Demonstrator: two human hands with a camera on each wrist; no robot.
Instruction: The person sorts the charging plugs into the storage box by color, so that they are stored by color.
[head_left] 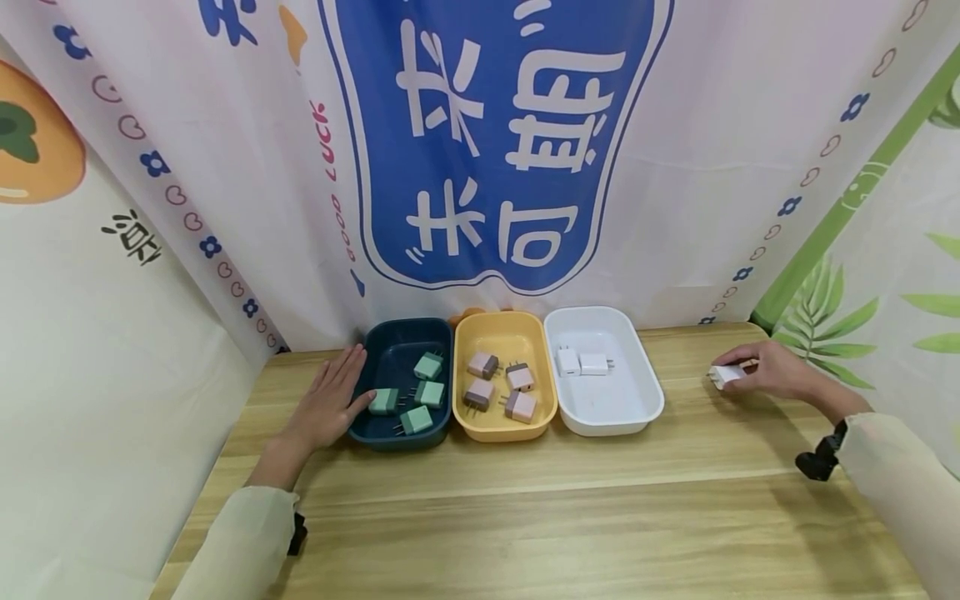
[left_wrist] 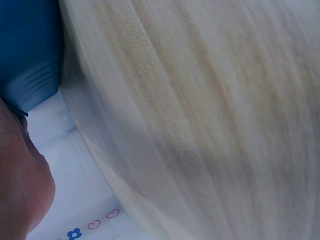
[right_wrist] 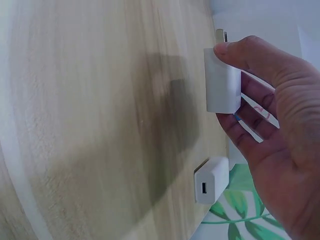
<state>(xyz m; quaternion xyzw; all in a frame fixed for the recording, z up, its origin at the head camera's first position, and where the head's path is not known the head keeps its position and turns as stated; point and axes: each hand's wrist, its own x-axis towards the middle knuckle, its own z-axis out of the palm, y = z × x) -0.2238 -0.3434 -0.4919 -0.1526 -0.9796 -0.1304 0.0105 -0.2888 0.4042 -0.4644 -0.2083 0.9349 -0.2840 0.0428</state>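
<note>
My left hand [head_left: 324, 408] lies with straight fingers along the left side of the dark blue bin [head_left: 408, 329]; its thumb reaches over the rim close to a mint green charger plug [head_left: 384, 402]. Out at the right of the table, my right hand [head_left: 780, 372] pinches a white charger plug [head_left: 726, 377] between thumb and fingers. In the right wrist view that plug [right_wrist: 220, 82] is held off the wood, prongs facing up the picture. A second white charger plug [right_wrist: 212, 181] with a port in its end sits on the table beyond the hand.
Beside the blue bin, a yellow bin [head_left: 505, 322] carries several pink and brown plugs. To its right, a white bin [head_left: 607, 412] has two white plugs in it. All three bins stand at the back of the wooden table [head_left: 525, 533], against a printed curtain [head_left: 720, 208].
</note>
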